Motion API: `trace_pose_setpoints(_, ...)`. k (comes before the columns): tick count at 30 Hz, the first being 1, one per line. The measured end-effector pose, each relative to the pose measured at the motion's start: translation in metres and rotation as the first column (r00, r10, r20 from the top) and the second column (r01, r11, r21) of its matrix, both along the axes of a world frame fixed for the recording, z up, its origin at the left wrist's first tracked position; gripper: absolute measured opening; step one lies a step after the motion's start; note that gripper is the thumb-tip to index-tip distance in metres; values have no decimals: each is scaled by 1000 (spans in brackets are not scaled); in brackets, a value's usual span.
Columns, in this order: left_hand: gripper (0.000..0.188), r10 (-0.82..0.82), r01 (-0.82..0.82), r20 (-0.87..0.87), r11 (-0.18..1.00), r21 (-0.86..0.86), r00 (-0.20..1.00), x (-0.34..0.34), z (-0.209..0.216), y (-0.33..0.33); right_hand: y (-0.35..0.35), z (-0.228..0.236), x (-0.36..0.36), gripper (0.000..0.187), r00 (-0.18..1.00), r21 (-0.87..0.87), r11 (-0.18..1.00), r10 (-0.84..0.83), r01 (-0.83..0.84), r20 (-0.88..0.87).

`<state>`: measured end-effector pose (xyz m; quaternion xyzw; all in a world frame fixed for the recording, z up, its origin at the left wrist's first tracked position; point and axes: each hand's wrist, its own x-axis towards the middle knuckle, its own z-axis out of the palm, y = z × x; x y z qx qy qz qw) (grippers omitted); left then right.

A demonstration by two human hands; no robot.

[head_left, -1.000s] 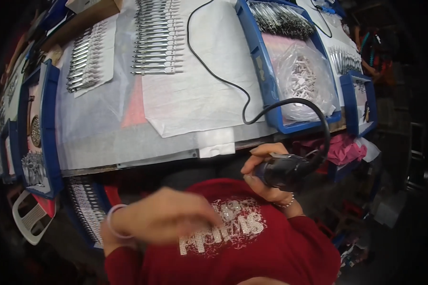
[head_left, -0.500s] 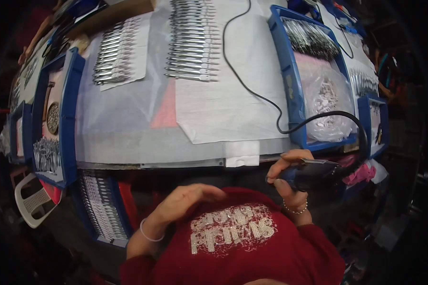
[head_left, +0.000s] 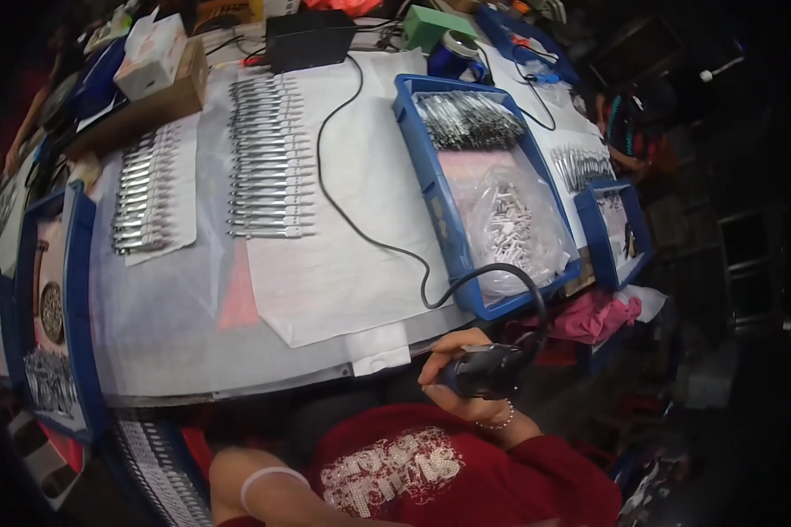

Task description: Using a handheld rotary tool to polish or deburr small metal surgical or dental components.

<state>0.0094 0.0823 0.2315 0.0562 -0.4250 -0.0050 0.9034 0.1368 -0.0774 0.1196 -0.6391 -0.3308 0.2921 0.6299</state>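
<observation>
White sheeting on the bench carries two laid-out rows of metal pieces; right hand grips a corded black tool off its near edge, left hand unseen, bin pieces untouched.

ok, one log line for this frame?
right hand: grips black corded power tool | left hand: out of frame | rows of metal pieces on white table cover

Evenly lit from overhead across the white table cover; mild glare on the clear plastic bag. Heavy darkening at all corners and along the right side. Strong fisheye bending toward the rim. Centre fairly sharp; lower edge soft and dim.
</observation>
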Motion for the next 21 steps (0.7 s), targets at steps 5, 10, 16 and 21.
trace_pose_setpoints(5, 129, 83, -93, 44, 941, 324, 996, -22, -55, 22, -1, 1, 6, 46, 999, 46, 999, -19, 21, -50)
trace_pose_setpoints(10, 24, 747, -21, -384, 469, 883, 543, -87, -153, 23, -1, 0, 17, 48, 998, 26, 1000, 5, -7, 64)
trace_pose_setpoints(16, 76, 966, 700, -256, 166, 695, 26, -235, -451, -45, 10, -5, 15, 47, 999, 16, 999, 38, -38, 14)
trace_pose_setpoints(21, 96, 932, 760, -299, 39, 648, 207, -169, -305, 0, 11, -6, 16, 51, 998, -13, 998, 57, -57, 9)
